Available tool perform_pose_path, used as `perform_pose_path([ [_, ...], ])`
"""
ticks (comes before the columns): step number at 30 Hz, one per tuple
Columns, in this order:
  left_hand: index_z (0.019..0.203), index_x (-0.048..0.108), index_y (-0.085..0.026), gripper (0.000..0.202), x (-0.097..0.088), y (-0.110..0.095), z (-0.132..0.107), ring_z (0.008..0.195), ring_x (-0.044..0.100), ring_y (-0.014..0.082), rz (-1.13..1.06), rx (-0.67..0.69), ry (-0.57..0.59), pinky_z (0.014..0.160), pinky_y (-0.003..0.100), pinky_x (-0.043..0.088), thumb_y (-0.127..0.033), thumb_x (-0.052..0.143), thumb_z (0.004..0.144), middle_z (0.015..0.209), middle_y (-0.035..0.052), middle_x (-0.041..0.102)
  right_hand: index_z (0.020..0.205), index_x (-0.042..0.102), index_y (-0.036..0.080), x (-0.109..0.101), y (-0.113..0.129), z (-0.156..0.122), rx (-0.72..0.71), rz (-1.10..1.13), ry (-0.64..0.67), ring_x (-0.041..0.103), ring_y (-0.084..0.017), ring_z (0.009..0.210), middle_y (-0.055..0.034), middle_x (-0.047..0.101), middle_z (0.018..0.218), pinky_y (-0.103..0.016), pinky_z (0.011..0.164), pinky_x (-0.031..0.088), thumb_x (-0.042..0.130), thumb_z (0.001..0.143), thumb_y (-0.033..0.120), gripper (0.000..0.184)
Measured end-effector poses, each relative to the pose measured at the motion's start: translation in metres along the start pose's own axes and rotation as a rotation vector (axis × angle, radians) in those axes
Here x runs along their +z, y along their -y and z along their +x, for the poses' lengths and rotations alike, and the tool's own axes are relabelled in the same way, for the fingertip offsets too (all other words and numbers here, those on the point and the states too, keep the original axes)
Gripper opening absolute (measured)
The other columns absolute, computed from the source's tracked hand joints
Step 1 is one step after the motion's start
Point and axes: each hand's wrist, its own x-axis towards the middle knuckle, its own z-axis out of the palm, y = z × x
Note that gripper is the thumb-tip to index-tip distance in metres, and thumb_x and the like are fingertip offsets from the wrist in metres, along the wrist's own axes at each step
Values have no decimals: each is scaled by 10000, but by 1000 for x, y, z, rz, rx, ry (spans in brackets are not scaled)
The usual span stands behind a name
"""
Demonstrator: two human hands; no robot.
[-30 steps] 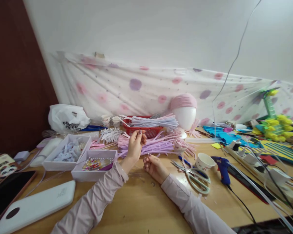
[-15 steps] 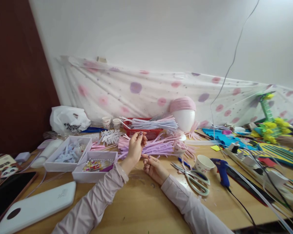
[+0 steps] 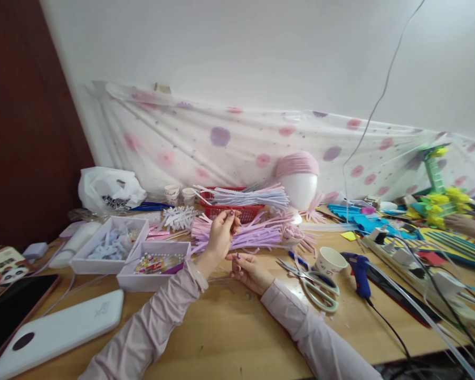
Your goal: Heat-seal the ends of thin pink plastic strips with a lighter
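Observation:
My left hand [image 3: 220, 236] is raised above the wooden table [image 3: 229, 327], fingers pinched together near the tips on something too small to make out. My right hand [image 3: 248, 271] rests lower, just right of it, fingers curled and closed on something I cannot make out. Behind both hands lies a heap of pink and lilac pipe cleaners [image 3: 257, 235]. More pale pipe cleaners lie across a red basket [image 3: 237, 211]. Both arms wear pale pink sleeves.
White trays [image 3: 114, 245] of small parts stand at left, with a white flat case [image 3: 59, 332] and a dark phone [image 3: 16, 306] nearer. Scissors [image 3: 316, 287], a paper cup [image 3: 330, 261], a blue glue gun [image 3: 358, 274], a power strip and cables fill the right. A foam head [image 3: 298, 182] stands behind.
My right hand has drawn a little closer to my left hand. The left hand stays raised and pinched. The view shifted slightly.

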Motion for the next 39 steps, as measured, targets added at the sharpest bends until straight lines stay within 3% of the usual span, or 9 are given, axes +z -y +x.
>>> perform_pose_path([
  [13,788,598,-126,108,1,-3,-1,470,423,39,-22,-28,-29,426,156,293,-220,635,748,603,-19,539,703,690,131,0,0,0,-21,-88,-11,357,-43,420,60,478,477,-263,582,469,796,613,414,315],
  [28,767,572,-138,85,4,-14,-2,439,384,22,-97,-109,-33,437,144,289,-183,642,750,589,-24,559,646,662,150,2,5,0,-147,-312,-11,354,-55,386,70,450,436,-262,554,454,721,668,513,368],
  [32,780,579,-141,56,4,-17,-1,508,498,53,-69,-143,-22,507,163,374,-155,620,744,617,-3,604,646,661,153,1,5,1,-151,-351,-54,380,-62,391,72,429,433,-242,512,420,718,612,585,436],
  [35,845,601,-143,113,-1,-31,8,697,607,109,109,-98,-21,636,206,444,-167,598,735,772,46,670,696,678,151,-2,8,0,-174,-487,-107,364,-66,393,59,442,455,-218,450,344,660,648,624,476],
  [37,877,610,-153,167,-13,-50,17,783,617,125,414,37,-70,694,221,452,-178,590,713,899,61,686,718,691,147,-6,12,-2,-236,-719,-116,371,-80,409,32,479,471,-221,444,308,579,736,612,478],
  [39,901,630,-164,224,-34,-79,25,880,614,151,780,198,-61,773,245,452,-205,602,683,986,67,684,719,703,152,-9,16,-5,-351,-1046,-104,453,-115,489,-15,566,530,-242,508,344,551,803,527,413],
])
